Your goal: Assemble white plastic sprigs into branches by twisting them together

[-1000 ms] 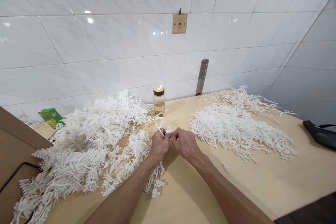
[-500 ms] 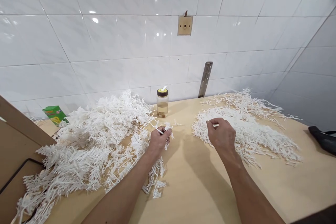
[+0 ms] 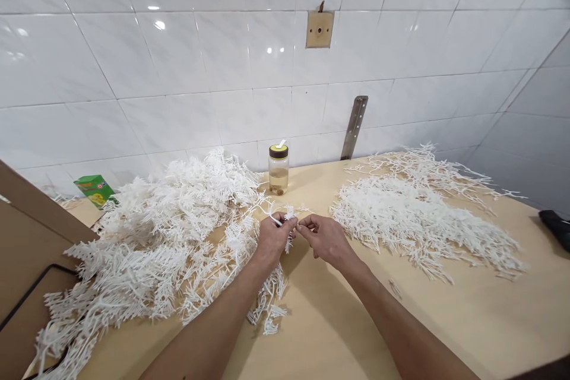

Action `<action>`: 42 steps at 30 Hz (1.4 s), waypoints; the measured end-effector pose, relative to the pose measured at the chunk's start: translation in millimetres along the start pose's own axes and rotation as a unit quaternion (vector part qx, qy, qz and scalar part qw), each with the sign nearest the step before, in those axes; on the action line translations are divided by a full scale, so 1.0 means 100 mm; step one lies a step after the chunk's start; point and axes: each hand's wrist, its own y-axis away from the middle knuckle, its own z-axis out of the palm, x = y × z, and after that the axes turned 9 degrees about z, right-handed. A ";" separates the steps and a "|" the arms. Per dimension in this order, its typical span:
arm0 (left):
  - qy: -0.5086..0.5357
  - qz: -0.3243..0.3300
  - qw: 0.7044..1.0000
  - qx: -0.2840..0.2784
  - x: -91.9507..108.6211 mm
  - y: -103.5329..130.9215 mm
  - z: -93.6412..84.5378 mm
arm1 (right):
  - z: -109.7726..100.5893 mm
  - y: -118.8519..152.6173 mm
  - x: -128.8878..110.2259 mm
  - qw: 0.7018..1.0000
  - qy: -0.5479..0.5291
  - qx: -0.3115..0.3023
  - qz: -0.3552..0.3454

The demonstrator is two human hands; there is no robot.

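Observation:
My left hand (image 3: 274, 236) is closed around a white branched plastic sprig (image 3: 289, 214), whose tips stick out past the thumb. Close against it, my right hand (image 3: 324, 238) pinches at the sprig's end; what lies between its fingertips is too small to make out. A large heap of white branched sprigs (image 3: 151, 243) spreads to the left of my left hand. Beyond my right hand, a flatter pile of white pieces (image 3: 414, 217) covers part of the table, with thin bare white stems (image 3: 440, 169) behind it.
A clear jar (image 3: 278, 175) with a dark lid and liquid stands near the wall. At left are a green box (image 3: 94, 190) and a brown cardboard panel (image 3: 35, 261). A metal bracket (image 3: 355, 127) rises against the tiles. A black object (image 3: 556, 228) lies at the right edge.
My right hand has moved left from the right pile to meet my left hand. A few small pieces now lie on the table by my right forearm. The view has shifted slightly.

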 end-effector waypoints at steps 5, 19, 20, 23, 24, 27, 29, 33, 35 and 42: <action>-0.082 0.011 0.997 -0.004 -0.02 0.02 0.00 | 0.06 0.00 0.01 0.986 0.121 0.092 -0.073; -0.032 0.067 0.993 0.089 0.01 0.00 0.04 | 0.15 -0.06 0.03 0.974 -0.164 -0.034 0.155; -0.011 0.061 0.995 0.083 0.02 -0.02 0.03 | 0.12 -0.07 0.05 0.974 -0.170 -0.026 0.149; 0.045 0.024 0.998 0.046 0.03 -0.06 -0.02 | 0.01 -0.08 0.10 0.970 -0.215 -0.005 0.109; 0.055 0.017 0.998 0.038 0.03 -0.06 -0.03 | -0.02 -0.08 0.11 0.966 -0.240 -0.008 0.095; 0.069 0.009 0.997 0.030 0.03 -0.06 -0.05 | -0.07 -0.04 0.11 0.948 -0.304 -0.060 0.073; 0.066 0.004 0.997 0.030 0.03 -0.05 -0.04 | -0.07 -0.02 0.10 0.935 -0.329 -0.107 0.076; 0.074 -0.007 0.996 0.040 0.03 -0.04 -0.02 | 0.00 -0.01 0.09 0.906 -0.364 -0.185 0.108; 0.079 -0.017 0.996 0.038 0.04 -0.03 -0.01 | 0.04 -0.02 0.08 0.898 -0.370 -0.205 0.118; 0.084 -0.031 0.995 0.040 0.08 0.01 0.04 | 0.11 -0.02 0.06 0.910 -0.359 -0.177 0.110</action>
